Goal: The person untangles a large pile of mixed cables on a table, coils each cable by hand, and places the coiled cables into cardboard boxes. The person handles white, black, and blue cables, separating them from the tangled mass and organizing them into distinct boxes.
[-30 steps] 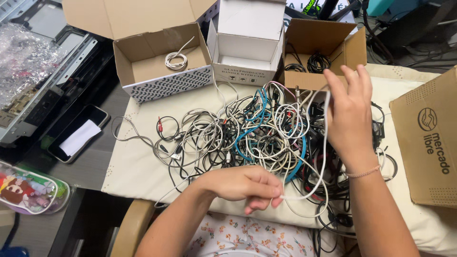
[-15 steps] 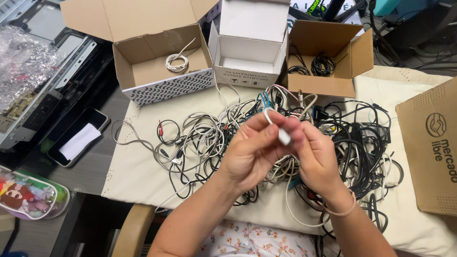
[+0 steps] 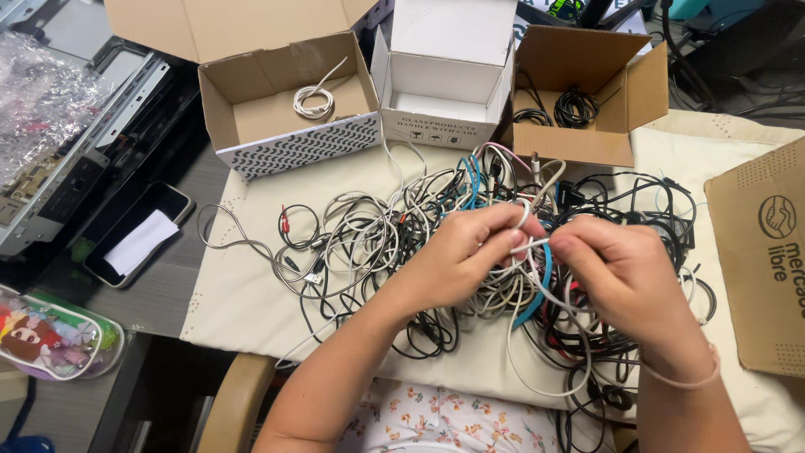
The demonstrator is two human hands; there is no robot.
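Both hands meet over the middle of a large tangle of cables (image 3: 402,243) spread on a cream cloth (image 3: 243,294). The left hand (image 3: 465,256) has its fingers curled and pressed together, pinching a thin white cable (image 3: 537,246) between thumb and fingertips; the right hand (image 3: 625,277), just at its 3 o'clock and nearly touching it, pinches the same white cable with thumb and forefinger, the other fingers folded under. The cable loops down from the hands toward 6 o'clock, over black, grey and blue cords. At 12 o'clock of the hands stands an open white box (image 3: 444,84); at 1 o'clock an open brown box (image 3: 587,143) holds coiled black cables; at 11 o'clock a patterned cardboard box (image 3: 293,147) holds one coiled white cord (image 3: 313,101). A phone (image 3: 138,235) lies well apart at 9 o'clock, off the cloth.
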